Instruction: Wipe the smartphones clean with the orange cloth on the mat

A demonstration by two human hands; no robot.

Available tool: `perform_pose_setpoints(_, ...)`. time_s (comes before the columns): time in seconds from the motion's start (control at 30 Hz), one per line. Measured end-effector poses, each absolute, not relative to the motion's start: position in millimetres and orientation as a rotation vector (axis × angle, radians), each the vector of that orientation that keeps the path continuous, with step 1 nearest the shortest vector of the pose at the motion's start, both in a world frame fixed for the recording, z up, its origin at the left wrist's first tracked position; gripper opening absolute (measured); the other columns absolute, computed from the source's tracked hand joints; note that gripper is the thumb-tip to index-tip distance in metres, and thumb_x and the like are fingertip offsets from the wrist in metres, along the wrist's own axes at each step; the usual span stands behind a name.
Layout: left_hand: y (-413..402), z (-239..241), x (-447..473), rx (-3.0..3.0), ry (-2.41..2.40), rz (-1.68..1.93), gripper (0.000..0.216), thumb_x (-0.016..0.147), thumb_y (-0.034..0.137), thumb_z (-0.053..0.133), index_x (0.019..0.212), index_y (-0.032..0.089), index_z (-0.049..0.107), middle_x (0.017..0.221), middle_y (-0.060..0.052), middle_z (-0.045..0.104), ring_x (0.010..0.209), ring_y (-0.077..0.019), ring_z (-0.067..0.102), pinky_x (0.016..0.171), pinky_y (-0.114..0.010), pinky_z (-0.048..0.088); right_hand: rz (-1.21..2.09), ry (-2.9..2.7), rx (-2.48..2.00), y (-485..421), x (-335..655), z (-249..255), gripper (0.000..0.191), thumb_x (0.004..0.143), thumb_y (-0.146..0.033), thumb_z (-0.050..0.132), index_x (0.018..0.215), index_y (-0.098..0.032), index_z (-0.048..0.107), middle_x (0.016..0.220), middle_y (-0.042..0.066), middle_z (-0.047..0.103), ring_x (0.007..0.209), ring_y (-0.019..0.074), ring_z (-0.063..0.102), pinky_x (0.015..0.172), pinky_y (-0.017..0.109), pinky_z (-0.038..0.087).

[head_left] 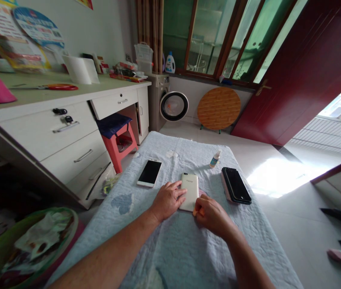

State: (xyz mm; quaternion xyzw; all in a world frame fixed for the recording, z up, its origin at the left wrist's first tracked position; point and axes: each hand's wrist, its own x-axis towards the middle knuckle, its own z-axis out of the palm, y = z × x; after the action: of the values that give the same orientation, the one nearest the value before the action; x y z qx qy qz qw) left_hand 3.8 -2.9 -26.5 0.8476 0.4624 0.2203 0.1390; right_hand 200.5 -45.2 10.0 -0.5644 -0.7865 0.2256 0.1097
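A pale gold smartphone (190,189) lies back side up on the cloth-covered table, its camera at the far left corner. My left hand (168,200) rests over its left edge, fingers spread and the tips on the phone's back. At the near right corner of the phone, my right hand (211,212) is closed around a small orange piece of cloth or sponge (197,212), mostly hidden by the fingers. To the left lies a white phone (149,173) with its dark screen up. A small spray bottle (215,159) stands beyond my right hand.
On the right of the pale blue table cover (170,249) is a black phone (236,185) on a dark case or second device. A desk with drawers (63,128) runs along the left. A pink stool (116,146) and a green bin (74,224) stand beside the table.
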Motion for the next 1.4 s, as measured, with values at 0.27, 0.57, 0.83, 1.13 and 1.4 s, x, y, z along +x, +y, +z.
perform_pose_setpoints(0.27,-9,-24,4,2.455,1.35,0.607,0.056,0.072,0.05,0.074,0.12,0.023,0.064,0.133,-0.013,0.054,0.112,-0.0307,0.053,0.098,-0.044,0.042,0.715,-2.152,-1.715,-40,214,17,0.007,0.075,-0.022,0.057,0.071,-0.018,0.061,0.078,0.002,0.06,0.071,0.0141,0.055,0.066,0.024,0.036)
perform_pose_setpoints(0.57,-6,-18,11,1.906,1.344,0.785,0.041,0.075,0.017,0.065,0.116,0.019,0.063,0.118,-0.007,0.065,0.091,-0.0184,0.064,0.087,-0.031,0.051,0.58,-1.877,-1.846,-38,195,-1,0.007,0.077,-0.024,0.057,0.073,-0.019,0.06,0.079,0.003,0.062,0.071,0.0153,0.056,0.065,0.024,0.036)
perform_pose_setpoints(0.83,6,-24,11,1.236,1.127,0.928,0.045,0.073,0.012,0.066,0.117,0.012,0.058,0.117,-0.014,0.062,0.095,-0.0189,0.063,0.086,-0.031,0.05,0.535,-1.822,-1.865,-38,186,-4,0.006,0.074,-0.017,0.056,0.075,-0.019,0.062,0.083,0.003,0.062,0.074,0.0152,0.056,0.067,0.023,0.036)
perform_pose_setpoints(1.13,10,-15,16,0.941,1.218,0.91,0.061,0.071,0.011,0.069,0.129,0.011,0.049,0.113,-0.012,0.058,0.075,-0.0119,0.061,0.061,-0.02,0.046,0.556,-1.825,-1.859,-37,188,-5,0.009,0.073,-0.014,0.057,0.077,-0.019,0.063,0.085,0.003,0.062,0.076,0.0158,0.057,0.07,0.024,0.037)
perform_pose_setpoints(1.4,18,-15,15,0.843,1.099,0.834,0.05,0.07,0.009,0.07,0.118,0.008,0.055,0.075,0.0,0.061,0.056,-0.007,0.054,0.046,-0.016,0.035,0.562,-1.834,-1.805,-36,187,-7,0.011,0.071,-0.012,0.056,0.076,-0.02,0.063,0.087,0.003,0.063,0.079,0.0163,0.058,0.071,0.024,0.039)
